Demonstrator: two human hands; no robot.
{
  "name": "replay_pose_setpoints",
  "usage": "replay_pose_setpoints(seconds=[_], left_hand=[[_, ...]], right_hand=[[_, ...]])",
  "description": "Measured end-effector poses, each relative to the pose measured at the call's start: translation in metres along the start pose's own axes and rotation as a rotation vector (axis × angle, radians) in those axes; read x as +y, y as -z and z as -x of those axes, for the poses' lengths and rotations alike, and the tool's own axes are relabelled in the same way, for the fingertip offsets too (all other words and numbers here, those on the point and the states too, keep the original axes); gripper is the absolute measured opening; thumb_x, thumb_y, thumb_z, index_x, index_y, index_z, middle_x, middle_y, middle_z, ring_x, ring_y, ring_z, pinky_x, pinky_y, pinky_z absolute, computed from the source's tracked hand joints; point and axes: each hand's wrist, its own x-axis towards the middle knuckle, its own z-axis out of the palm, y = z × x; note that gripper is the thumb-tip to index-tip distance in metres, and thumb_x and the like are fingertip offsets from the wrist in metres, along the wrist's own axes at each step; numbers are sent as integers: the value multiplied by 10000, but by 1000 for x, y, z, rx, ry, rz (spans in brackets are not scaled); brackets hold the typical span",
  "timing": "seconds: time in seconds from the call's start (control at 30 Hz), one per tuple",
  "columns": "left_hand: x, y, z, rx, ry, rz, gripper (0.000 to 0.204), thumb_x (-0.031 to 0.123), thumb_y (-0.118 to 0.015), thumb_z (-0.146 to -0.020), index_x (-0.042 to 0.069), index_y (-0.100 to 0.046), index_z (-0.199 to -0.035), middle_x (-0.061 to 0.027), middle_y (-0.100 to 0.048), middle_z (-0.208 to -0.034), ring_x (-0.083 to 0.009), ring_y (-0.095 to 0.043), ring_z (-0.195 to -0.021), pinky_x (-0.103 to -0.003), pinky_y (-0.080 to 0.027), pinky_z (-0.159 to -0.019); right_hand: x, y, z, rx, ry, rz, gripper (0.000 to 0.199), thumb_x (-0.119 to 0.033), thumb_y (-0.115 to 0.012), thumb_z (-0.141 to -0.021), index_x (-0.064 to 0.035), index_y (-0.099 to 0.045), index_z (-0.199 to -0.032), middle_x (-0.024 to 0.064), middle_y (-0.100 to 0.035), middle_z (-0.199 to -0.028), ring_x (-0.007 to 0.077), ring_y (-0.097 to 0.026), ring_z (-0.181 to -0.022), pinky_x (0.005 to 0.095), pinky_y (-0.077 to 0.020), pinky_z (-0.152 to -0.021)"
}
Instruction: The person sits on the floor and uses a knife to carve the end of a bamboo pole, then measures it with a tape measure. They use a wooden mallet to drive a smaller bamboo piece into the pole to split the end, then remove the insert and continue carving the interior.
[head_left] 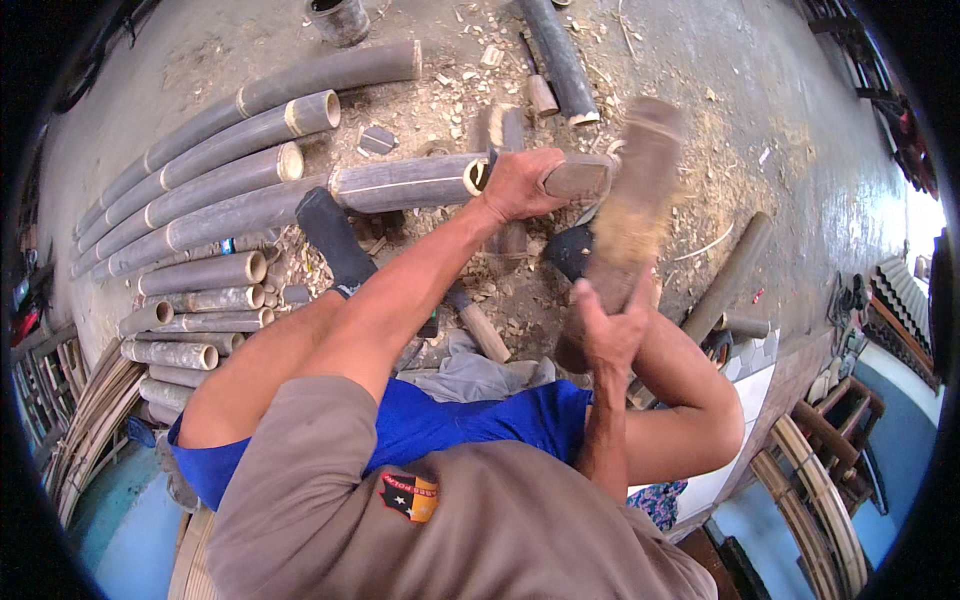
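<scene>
Where the left hand [525, 185] sits: arm stretched forward, fingers clenched round a wooden handle [580, 180], butt end pointing right; a narrow dark blade-like part [488, 168] shows past the fist, at the open end of a bamboo tube [405, 183]. Can't tell if it touches the rim.
Right hand [612, 330]: in front of the bent right leg, fingers wrapped round the near part of a wooden mallet [650, 150].
Mallet: blurred, far end out ahead of the fist, just right of the wooden handle; can't tell if they touch.
Bamboo tube: grey, lies crosswise ahead of the person, pale line along its side, pale-rimmed end facing right.
Left foot: dark sock [335, 240], toes overlapping the tube toward its left.
Wooden block [507, 245]: shows on both sides of the left wrist, by the tube's open end.
Bamboo stock: long grey tubes [265, 85] side by side at left, shorter ones [210, 272] piled nearer.
Loose tools: one wooden-handled tool [482, 328] between the legs, another [541, 95] farther out beside a dark bamboo pole [560, 60].
Floor [745, 60]: wood chips scattered round the work; bucket [345, 22] at the far side.
Bamboo strips [95, 430]: bundled, lower left.
Clothing: brown shirt [500, 520], blue shorts [480, 425].
</scene>
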Motion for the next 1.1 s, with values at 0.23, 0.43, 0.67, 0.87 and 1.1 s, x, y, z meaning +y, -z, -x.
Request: replay_pose_setpoints(seconds=[0.23,0.43,0.67,0.87,1.1], left_hand=[[2,-1,-4,-27,-37,-58,393,320,-861,-702,106,-659,-963,-113,-678,-920,-370,-689,-841,-446,-560,-691],[-6,-3,4,-74,-10,-137,398,314,-839,-707,126,-648,-1001,-89,-671,-964,-353,-685,-896,-452,-565,-723],[-20,92,-24,587,200,91,330,244,-860,-765,88,-686,-997,-105,-746,-865,-264,-728,-759,-385,-582,-702],[-57,172,-12,316,368,-670,468,331,-817,-763,110,-631,-1131,-168,-710,-981,-379,-680,-959,-537,-530,-811],[-80,162,36,104,400,-594,466,241,-799,-776,96,-623,-1183,-174,-702,-1040,-375,-672,-1002,-501,-526,-852]], right_hand=[[-2,-10,2,-63,-148,7,962,-226,-770,-883,64,-215,-1614,266,-525,-1449,307,-545,-1292,388,-434,-1105],[11,-6,-11,-10,-2,-91,975,-252,-763,-879,37,-205,-1625,254,-586,-1371,312,-593,-1212,385,-461,-1067],[40,35,-37,156,50,-179,908,-330,-769,-878,31,-329,-1586,251,-574,-1410,335,-586,-1263,411,-439,-1094],[34,79,-137,233,-96,75,943,-430,-744,-848,17,-348,-1578,277,-560,-1443,399,-570,-1313,452,-433,-1105],[101,87,-207,178,-40,842,971,-516,-741,-789,-105,-353,-1578,300,-628,-1354,469,-612,-1253,555,-457,-1073]])
